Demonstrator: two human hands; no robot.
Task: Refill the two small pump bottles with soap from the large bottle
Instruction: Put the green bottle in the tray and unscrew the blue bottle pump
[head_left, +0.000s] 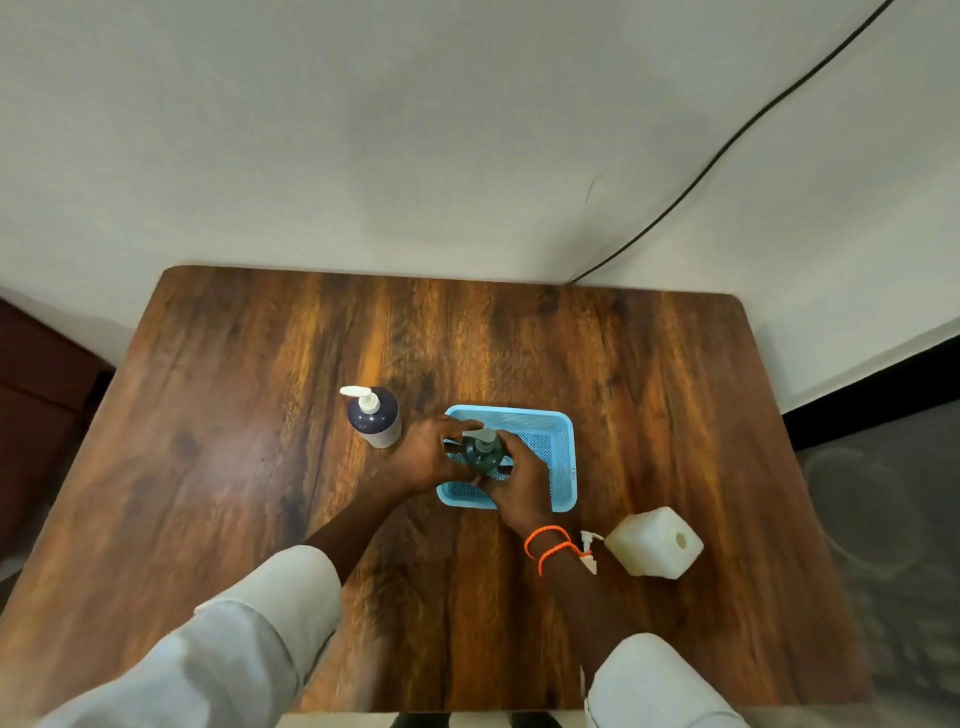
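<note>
Soap bottle (482, 453) stood in the blue tray (563, 457) while I curled both grips, left (435, 457) and right (519, 480), around it to steady it.

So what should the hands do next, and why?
Probably twist the pump off the green bottle. Both the left hand and right hand grip it over the blue tray, its pump on, and the large bottle stands open nearby.

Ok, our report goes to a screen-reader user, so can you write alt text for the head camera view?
Both hands, left hand and right hand, grip a small green pump bottle standing in a blue basket on a wooden table. A dark pump bottle stands left of the basket; a large pale bottle with its cap off sits to the right.
</note>
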